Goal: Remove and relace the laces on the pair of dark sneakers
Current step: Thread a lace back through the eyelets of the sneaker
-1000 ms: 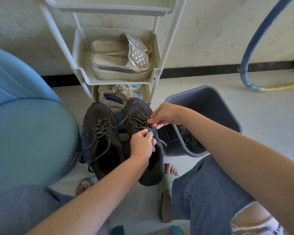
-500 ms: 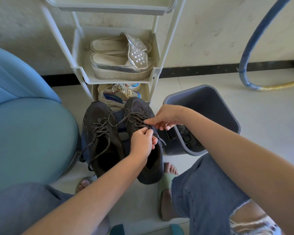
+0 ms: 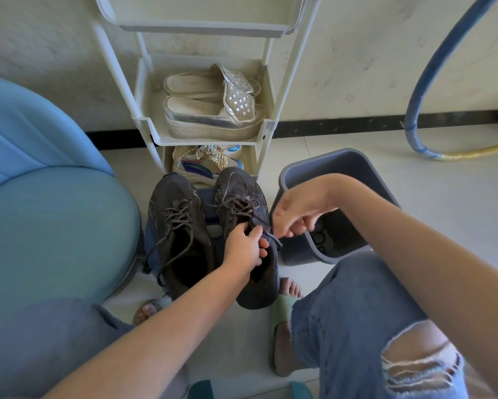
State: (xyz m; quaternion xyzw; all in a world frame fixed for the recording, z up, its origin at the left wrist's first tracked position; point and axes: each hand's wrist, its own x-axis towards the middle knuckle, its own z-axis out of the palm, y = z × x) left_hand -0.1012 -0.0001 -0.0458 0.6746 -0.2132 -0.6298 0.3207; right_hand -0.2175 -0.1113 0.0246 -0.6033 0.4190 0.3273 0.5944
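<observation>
Two dark sneakers stand side by side on the floor, toes pointing away from me. The left sneaker is laced, with its loose lace ends trailing down its side. My left hand grips the tongue and collar of the right sneaker. My right hand is just right of that shoe, fingers curled, pinching the end of its dark lace and drawing it out sideways.
A grey plastic bin stands right of the shoes. Behind them is a white shoe rack holding silver sandals and a colourful sneaker. A blue seat lies left. My knees and sandalled feet frame the shoes; a blue hose curves at right.
My right hand has moved right and down from the top of the right sneaker, pulling the lace end out to the side. My left hand has stayed on the shoe.
</observation>
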